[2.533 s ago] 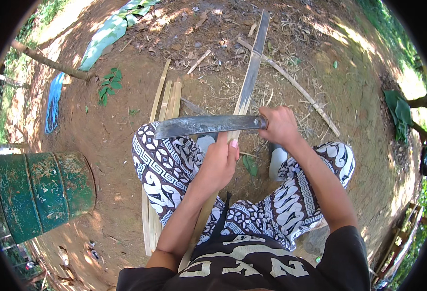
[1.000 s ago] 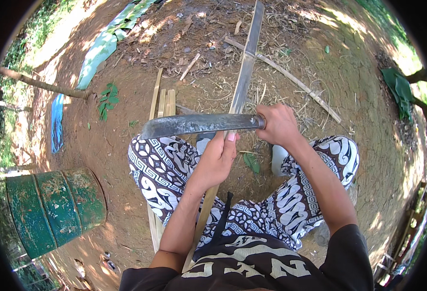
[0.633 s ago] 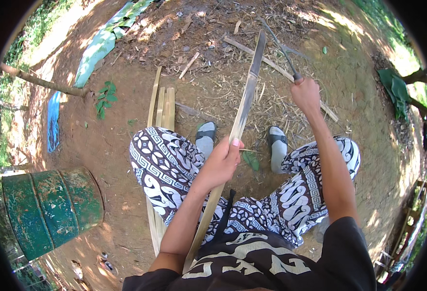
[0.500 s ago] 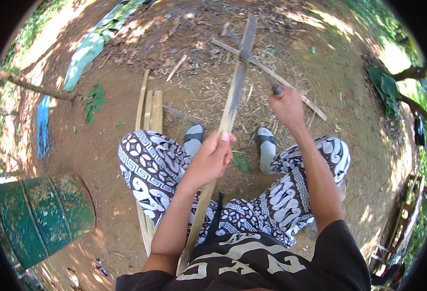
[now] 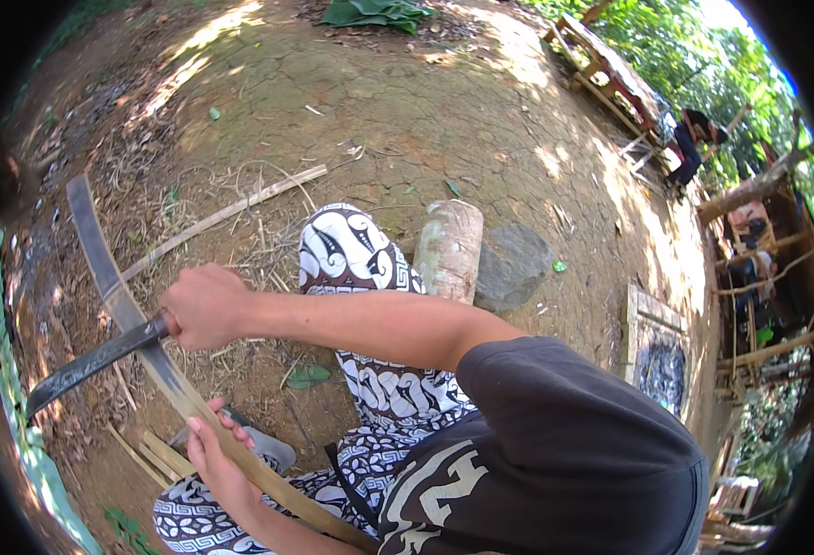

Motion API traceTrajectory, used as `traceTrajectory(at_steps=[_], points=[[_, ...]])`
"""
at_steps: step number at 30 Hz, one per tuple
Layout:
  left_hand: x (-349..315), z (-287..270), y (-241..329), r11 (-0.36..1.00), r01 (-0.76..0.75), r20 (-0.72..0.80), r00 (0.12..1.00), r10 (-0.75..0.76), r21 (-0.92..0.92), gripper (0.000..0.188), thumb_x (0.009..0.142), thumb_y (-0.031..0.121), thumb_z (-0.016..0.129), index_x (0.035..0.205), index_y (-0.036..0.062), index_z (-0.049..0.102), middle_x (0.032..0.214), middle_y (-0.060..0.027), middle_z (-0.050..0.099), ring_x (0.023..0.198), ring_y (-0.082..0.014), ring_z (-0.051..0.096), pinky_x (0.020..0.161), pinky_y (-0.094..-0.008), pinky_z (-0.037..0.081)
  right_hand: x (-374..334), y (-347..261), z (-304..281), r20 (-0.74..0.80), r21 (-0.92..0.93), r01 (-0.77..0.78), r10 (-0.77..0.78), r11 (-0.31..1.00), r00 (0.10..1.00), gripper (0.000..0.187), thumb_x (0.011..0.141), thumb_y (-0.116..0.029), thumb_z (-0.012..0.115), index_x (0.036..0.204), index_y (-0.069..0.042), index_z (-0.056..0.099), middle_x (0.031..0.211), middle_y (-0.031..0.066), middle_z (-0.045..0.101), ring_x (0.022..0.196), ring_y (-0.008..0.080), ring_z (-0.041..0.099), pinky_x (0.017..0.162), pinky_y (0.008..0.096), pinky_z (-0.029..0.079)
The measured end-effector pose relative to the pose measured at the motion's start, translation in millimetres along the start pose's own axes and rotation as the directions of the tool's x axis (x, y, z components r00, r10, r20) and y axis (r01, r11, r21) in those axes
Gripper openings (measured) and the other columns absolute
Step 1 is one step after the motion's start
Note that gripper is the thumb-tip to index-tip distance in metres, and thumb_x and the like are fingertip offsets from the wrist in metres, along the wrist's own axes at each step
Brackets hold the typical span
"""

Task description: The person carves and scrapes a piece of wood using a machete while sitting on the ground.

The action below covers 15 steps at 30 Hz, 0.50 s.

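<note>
At the left of the frame, the right hand [image 5: 208, 307] is clamped around the handle of a big knife [image 5: 92, 368], whose blade points to the lower left. A long wooden strip [image 5: 177, 385] runs from the upper left down to the bottom centre, passing under the knife; whether the two touch is unclear. The left hand [image 5: 223, 460], at the lower left, is closed around the strip, thumb on one side and fingers on the other. A log [image 5: 448, 248] and a grey rock [image 5: 515, 266] sit side by side right of centre.
</note>
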<state>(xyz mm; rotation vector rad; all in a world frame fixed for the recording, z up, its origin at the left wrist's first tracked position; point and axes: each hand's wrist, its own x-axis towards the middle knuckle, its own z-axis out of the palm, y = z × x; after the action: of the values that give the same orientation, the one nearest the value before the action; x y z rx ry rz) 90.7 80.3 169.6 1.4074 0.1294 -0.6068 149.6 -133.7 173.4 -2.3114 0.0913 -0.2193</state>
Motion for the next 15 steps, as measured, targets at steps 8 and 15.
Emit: traceTrajectory(at_steps=[8, 15], points=[[7.6, -20.4, 0.5, 0.989, -0.122, -0.200, 0.970, 0.137, 0.089, 0.031, 0.104, 0.034, 0.054, 0.112, 0.0042, 0.054, 0.074, -0.0021, 0.053, 0.059, -0.0078, 0.049, 0.051, -0.0221, 0.041, -5.7, -10.5, 18.7, 0.037, 0.223, -0.011, 0.003, 0.975, 0.999, 0.015, 0.071, -0.015, 0.062, 0.064, -0.002, 0.064, 0.062, 0.0179, 0.064, 0.060, 0.0382, 0.064, 0.058, 0.0475, 0.052], [9.2, -17.6, -2.3, 0.988, -0.151, -0.171, 0.973, 0.153, 0.026, 0.026, 0.103, 0.034, 0.057, 0.105, 0.0087, 0.053, 0.068, 0.0011, 0.049, 0.056, -0.0057, 0.045, 0.049, -0.0223, 0.038, -13.8, -16.0, 26.5, 0.113, 0.526, -0.004, -0.065, 0.850, 0.992, 0.040, 0.074, -0.027, 0.069, 0.051, 0.000, 0.053, 0.049, 0.0172, 0.052, 0.048, 0.0328, 0.052, 0.052, 0.0455, 0.044]])
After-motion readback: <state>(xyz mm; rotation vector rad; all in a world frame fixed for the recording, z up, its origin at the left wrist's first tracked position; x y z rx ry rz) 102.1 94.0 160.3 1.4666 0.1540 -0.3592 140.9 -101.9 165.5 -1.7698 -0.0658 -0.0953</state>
